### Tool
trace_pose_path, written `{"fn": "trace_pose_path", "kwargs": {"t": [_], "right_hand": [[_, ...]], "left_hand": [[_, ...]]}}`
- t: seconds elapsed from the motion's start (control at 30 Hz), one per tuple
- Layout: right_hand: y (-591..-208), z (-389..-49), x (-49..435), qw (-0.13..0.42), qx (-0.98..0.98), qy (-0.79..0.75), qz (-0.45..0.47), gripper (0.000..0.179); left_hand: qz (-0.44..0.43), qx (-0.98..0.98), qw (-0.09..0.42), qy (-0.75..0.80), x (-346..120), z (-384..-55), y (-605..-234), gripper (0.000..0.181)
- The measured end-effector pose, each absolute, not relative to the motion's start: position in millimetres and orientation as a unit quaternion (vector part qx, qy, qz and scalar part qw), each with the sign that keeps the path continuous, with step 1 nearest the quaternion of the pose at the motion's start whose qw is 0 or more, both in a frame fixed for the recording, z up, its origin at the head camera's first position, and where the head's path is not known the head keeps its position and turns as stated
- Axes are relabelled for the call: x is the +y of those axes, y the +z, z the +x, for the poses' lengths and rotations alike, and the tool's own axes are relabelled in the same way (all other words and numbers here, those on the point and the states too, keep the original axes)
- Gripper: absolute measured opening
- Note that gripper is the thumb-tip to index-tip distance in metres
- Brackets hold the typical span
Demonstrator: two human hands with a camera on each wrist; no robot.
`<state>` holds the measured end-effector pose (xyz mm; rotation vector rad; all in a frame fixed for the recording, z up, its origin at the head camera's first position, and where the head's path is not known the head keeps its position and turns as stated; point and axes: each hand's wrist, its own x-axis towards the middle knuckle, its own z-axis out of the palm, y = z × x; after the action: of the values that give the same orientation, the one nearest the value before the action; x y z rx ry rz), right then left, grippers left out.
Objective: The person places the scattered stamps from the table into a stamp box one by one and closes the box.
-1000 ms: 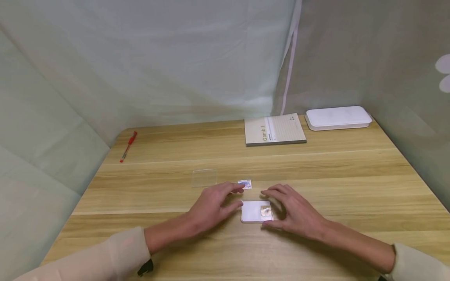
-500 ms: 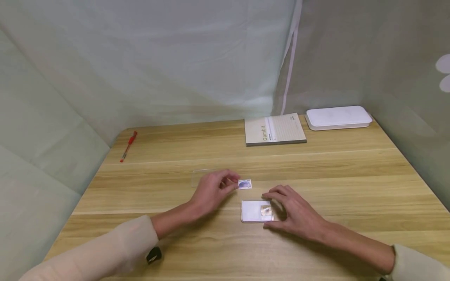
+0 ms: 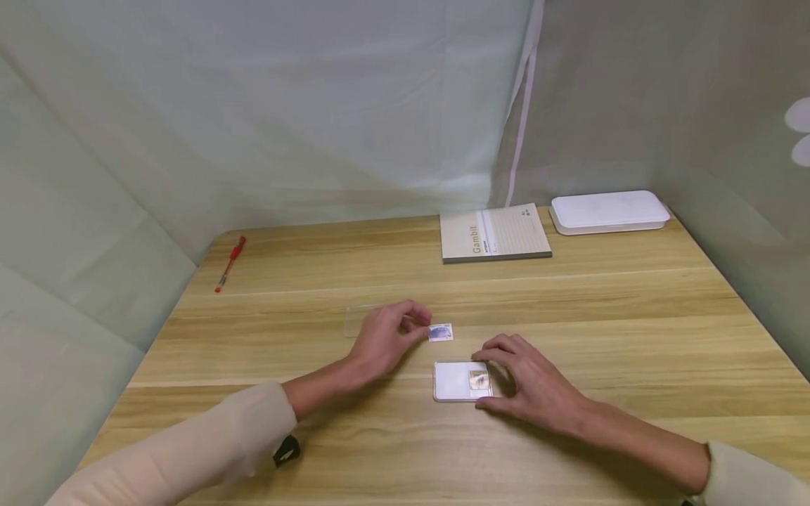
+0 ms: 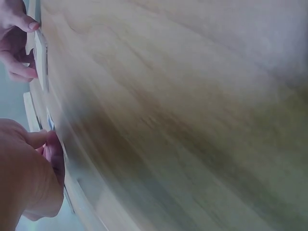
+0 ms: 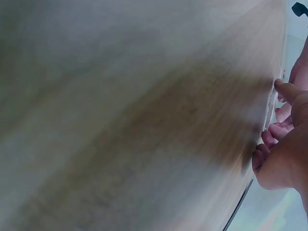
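A small stamp (image 3: 441, 332) with a blue-purple picture and white border lies on the wooden table. My left hand (image 3: 387, 341) pinches at its left edge, thumb and index fingertip together; the left wrist view shows the hand (image 4: 36, 163) low over the table. Nearer to me is a flat white rectangular case (image 3: 452, 381) with a clear rim and a small gold-brown picture (image 3: 479, 380) at its right end. My right hand (image 3: 534, 383) holds this case by its right end, thumb on the near edge and fingers on the far edge. A clear plastic cover (image 3: 356, 322) lies partly hidden behind my left hand.
A red pen (image 3: 230, 263) lies at the back left of the table. Along the back edge are a notebook (image 3: 496, 233) marked Gambit and a long white box (image 3: 609, 211). Pale curtains (image 3: 316, 105) enclose the table's back and sides.
My left hand has moved back from the case's left corner and off the stamp's face to the stamp's left edge, now covering much of the clear cover. My right hand has barely shifted.
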<state>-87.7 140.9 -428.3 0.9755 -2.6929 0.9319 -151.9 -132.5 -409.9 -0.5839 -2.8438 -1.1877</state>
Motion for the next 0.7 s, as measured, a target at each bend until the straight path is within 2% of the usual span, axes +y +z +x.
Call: {"fn": "trace_pose_path", "kwargs": {"t": [0.7], "right_hand": [[-429.1, -87.7, 140.7, 0.064, -0.894, 0.309, 0.318, 0.062]], "left_hand": [[-0.216, -0.924, 0.019, -0.316, -127.3, -156.9, -414.0, 0.014]]}}
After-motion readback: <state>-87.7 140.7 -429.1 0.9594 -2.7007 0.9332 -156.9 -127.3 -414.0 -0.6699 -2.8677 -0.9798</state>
